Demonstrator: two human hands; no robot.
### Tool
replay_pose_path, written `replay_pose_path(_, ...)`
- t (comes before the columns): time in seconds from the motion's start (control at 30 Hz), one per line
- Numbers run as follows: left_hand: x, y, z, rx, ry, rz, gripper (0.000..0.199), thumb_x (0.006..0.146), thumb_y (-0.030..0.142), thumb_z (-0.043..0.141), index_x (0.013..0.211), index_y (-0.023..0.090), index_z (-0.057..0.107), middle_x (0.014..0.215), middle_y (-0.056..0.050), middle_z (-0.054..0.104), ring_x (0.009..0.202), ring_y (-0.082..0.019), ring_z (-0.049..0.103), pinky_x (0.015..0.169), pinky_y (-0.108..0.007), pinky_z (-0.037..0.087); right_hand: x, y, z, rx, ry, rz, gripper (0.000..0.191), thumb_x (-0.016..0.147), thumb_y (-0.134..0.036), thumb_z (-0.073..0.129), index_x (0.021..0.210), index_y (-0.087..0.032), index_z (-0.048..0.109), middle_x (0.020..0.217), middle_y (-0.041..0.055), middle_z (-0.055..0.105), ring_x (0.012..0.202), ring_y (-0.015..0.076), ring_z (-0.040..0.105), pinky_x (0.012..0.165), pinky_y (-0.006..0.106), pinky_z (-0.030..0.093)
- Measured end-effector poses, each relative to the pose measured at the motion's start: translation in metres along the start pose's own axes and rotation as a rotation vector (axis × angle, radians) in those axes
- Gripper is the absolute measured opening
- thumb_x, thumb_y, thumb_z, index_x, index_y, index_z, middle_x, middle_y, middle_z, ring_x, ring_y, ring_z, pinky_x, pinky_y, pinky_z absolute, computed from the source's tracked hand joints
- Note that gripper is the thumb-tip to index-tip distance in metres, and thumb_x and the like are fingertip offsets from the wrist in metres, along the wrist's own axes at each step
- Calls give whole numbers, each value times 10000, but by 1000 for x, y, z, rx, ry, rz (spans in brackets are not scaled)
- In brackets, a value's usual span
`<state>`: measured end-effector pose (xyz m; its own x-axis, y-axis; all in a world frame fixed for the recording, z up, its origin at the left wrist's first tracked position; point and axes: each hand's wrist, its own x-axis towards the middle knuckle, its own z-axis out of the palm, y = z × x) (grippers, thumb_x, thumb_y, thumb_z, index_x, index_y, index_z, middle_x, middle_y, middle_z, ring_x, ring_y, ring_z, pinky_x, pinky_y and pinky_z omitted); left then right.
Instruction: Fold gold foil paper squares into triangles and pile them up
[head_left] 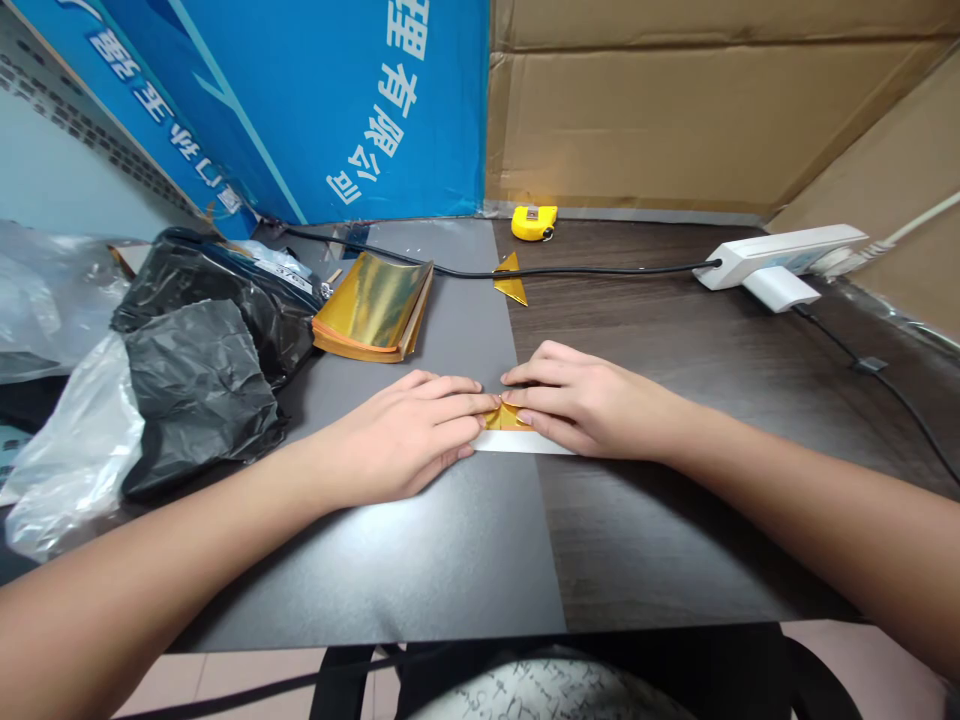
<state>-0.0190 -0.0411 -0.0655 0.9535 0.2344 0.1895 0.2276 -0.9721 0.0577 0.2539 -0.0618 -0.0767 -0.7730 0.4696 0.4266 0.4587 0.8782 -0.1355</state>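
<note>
On the counter (450, 560), the left hand (416, 432) and right hand (592, 402) held the foil (513, 417) at both sides, just beside the white strip (517, 441), seemingly folding it, and the next move probably called for an evenly pressed crease.

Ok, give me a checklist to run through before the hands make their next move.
1. Left hand on the folded gold piece: ok, at its left side.
2. Right hand on the same piece: ok, at its right side.
3. White strip in view: ok, it shows along the near edge of the gold piece.
4. Stack of gold sheets apart from the hands: ok, it lies beyond the left hand.
5. Gold triangle free of the black cable: not ok, the cable crosses it.
6. Ends of the gold piece lined up: cannot tell, the hands cover them.
</note>
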Motion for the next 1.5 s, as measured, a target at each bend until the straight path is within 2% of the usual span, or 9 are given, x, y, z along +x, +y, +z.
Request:
replay_pose_path(0.17, -1, 0, 0, -26, 0, -17, 256, 1062, 273, 431, 1107, 160, 657, 1416, -67, 640, 1300, -261, 571, 1014, -422, 462, 0, 19, -9, 111, -105, -52, 339, 1014, -255, 504, 1247, -126, 713, 1246, 145, 687, 1037, 246, 569, 909, 436, 547)
replay_pose_path(0.4, -1, -2, 1, -63, -9, -12, 238, 1055, 278, 443, 1082, 166, 651, 1410, -64, 642, 1303, -268, 565, 1023, -428, 452, 0, 30, -15, 29, -200, -67, 344, 1026, -323, 502, 1283, -244, 716, 1351, 131, 632, 1132, 278, 548, 924, 464, 495)
replay_pose_path(0.7, -1, -1, -1, -88, -17, -22, 240, 1051, 271, 451, 1117, 167, 657, 1396, -66, 650, 1300, -255, 569, 1023, -421, 452, -2, 29, -9, 4, -141, -7, 296, 1032, -355, 523, 1197, -270, 754, 1355, 103, 647, 1118, 275, 556, 897, 455, 476)
replay_pose_path(0.9, -1, 0, 1, -54, 3, -19, 240, 1045, 268, 467, 1132, 170, 668, 1383, -78, 659, 1298, -265, 564, 1022, -422, 465, -1, 27, -3, 62, -93, -8, 276, 1021, -346, 551, 1156, -232, 762, 1310, 101, 677, 1104, 259, 559, 912, 448, 499)
replay_pose_path(1.1, 1, 1, 0, -31, 31, -4, 229, 1041, 259, 486, 1111, 163, 681, 1268, -84, 700, 1265, -269, 550, 996, -410, 486, -2, 27, -2, 51, -80, -22, 284, 1016, -322, 557, 1192, -209, 749, 1294, 107, 688, 1090, 259, 568, 896, 438, 505)
replay_pose_path(1.27, 1, 1, -2, -35, 20, -4, 232, 1044, 264, 487, 1126, 156, 676, 1210, -77, 709, 1226, -261, 561, 970, -399, 485, -2, 27, -2, 0, -98, -36, 300, 1023, -356, 551, 1224, -252, 748, 1325, 97, 678, 1090, 260, 571, 869, 427, 489)
replay_pose_path(1.5, 0, 0, -3, -27, 20, 20, 251, 1055, 262, 471, 1114, 159, 692, 1208, -63, 715, 1201, -238, 574, 954, -384, 462, 0, 24, -4, -36, -110, 28, 282, 1029, -372, 546, 1182, -297, 771, 1328, 77, 679, 1118, 261, 574, 865, 418, 484)
